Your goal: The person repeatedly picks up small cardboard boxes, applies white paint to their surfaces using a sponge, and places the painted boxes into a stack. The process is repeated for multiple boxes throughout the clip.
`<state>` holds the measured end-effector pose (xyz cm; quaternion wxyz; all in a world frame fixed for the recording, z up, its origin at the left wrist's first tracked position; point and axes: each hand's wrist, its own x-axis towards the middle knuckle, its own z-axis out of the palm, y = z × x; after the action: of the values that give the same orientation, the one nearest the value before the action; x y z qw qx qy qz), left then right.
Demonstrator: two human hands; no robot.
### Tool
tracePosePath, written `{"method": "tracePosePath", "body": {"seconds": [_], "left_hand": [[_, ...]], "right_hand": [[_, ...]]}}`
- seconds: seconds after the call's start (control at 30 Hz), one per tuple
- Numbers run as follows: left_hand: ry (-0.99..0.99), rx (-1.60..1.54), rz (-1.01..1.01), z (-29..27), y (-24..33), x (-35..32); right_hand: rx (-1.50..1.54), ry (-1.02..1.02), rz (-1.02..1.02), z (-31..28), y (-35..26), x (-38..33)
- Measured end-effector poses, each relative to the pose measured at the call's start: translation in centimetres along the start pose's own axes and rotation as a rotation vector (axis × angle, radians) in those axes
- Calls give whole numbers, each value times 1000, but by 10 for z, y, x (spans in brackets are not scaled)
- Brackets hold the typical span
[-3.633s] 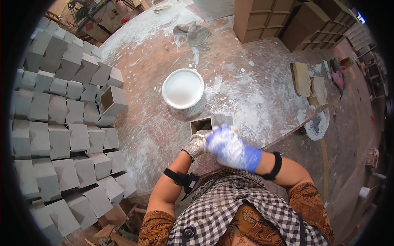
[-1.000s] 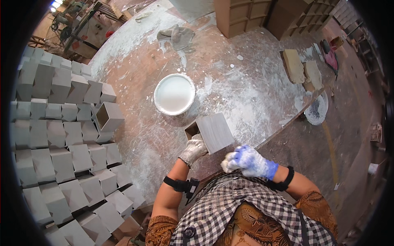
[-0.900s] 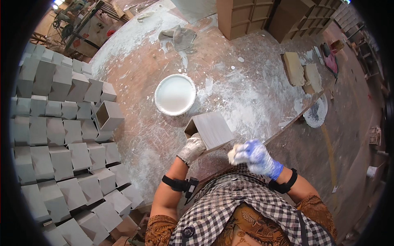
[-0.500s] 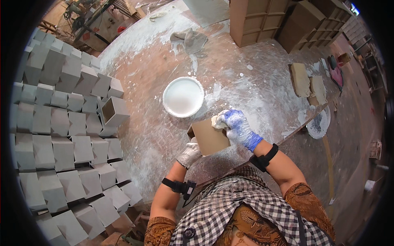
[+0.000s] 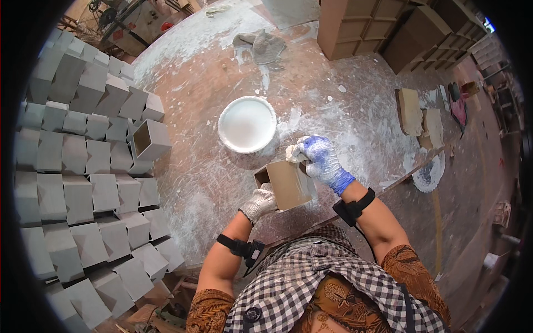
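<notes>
A brown, open-ended box (image 5: 290, 187) is held up over the near edge of the table. My left hand (image 5: 260, 204), in a whitened knit glove, grips it at its left side, with some fingers inside the dark opening. My right hand (image 5: 322, 160), in a blue glove smeared with white, is closed on a whitened sponge (image 5: 295, 152) at the box's upper right edge. White paint marks the box's right side. Just beyond the box stands a round tub of white paint (image 5: 247, 125).
Whitened boxes (image 5: 78, 200) are stacked along the left side. A rag (image 5: 261, 46) lies on the paint-splashed table (image 5: 200, 166). Brown compartmented boxes (image 5: 361, 28) stand at the far right, with yellowish foam blocks (image 5: 411, 112) nearer. A white-stained round dish (image 5: 429, 172) sits past the right edge.
White paint now shows along the box's right side, which was plain brown before. The box has turned slightly, and the sponge has moved a little up, away from its top face.
</notes>
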<state>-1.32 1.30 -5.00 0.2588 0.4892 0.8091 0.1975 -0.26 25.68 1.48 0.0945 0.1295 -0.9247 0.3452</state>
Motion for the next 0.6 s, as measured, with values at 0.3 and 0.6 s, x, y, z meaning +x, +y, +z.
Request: {"method": "tracePosePath", "body": {"seconds": [0.3,0.6], "left_hand": [[-9,-262,-215,5,8,1],[-52,19,-95,-18,22,6]], "right_hand": [[-229,-172,-123,-19,-77,-55],[-292,-25,-212,-7,-64,-47]]}}
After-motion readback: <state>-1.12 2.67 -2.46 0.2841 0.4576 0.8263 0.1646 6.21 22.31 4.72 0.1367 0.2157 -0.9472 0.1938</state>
